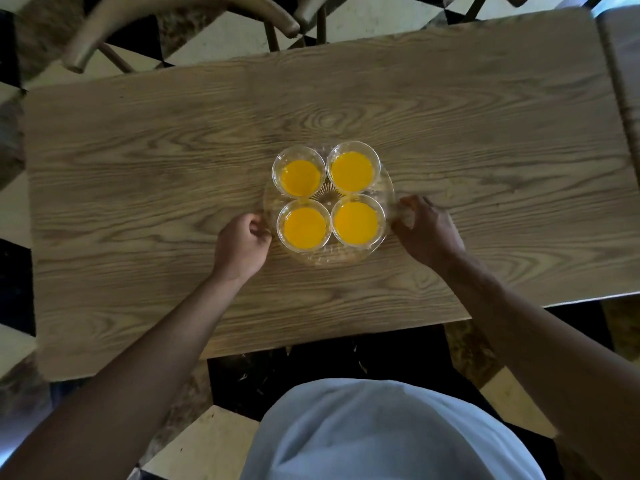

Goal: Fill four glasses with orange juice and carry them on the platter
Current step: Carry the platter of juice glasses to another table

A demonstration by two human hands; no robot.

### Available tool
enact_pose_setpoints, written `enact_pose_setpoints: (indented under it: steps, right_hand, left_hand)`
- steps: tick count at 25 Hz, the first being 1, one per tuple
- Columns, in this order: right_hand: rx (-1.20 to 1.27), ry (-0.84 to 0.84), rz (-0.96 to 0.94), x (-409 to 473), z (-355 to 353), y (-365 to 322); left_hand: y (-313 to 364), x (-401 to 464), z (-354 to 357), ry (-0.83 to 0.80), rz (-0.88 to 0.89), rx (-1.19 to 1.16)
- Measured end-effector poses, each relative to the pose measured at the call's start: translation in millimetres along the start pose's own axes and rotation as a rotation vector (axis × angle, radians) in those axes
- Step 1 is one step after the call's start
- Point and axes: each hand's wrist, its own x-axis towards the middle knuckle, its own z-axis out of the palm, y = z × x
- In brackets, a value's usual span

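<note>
A clear round glass platter lies on the wooden table, near its middle. Several glasses of orange juice stand on it in a square: far left, far right, near left, near right. My left hand sits at the platter's left rim with its fingers curled around the edge. At the right rim, my right hand has its fingers curled at the edge as well. Whether the platter is lifted off the table I cannot tell.
A wooden chair stands beyond the table's far edge, over a black-and-white tiled floor. The table's near edge runs just in front of my body. A second surface edge shows at far right.
</note>
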Motion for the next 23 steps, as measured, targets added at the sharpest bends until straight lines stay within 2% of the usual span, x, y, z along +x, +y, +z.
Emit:
enact_pose_setpoints:
  steps: [3, 8, 13, 20, 23]
  right_hand:
    - [-0.018, -0.022, -0.095, -11.4, -2.4, 10.6]
    - [-0.088, -0.169, -0.179, -34.7, -6.6, 25.9]
    - [-0.185, -0.3, -0.265, -58.3, -9.8, 35.2]
    - [-0.24, -0.36, -0.25, -78.8, -34.0, 29.4]
    - [-0.254, -0.421, -0.305, -85.6, -50.0, 13.1]
  left_hand:
    - [-0.8, -24.2, 2.7, 0.003, 0.024, 0.043]
    - [12.5, -75.3, 0.5, 0.01, 0.045, 0.11]
    - [17.1, -121.9, 1.5, -0.063, 0.048, 0.209]
    - [23.6, -156.6, -0.2, -0.162, 0.081, 0.195]
    - [29.2, -153.5, -11.0, -0.17, 0.102, 0.23]
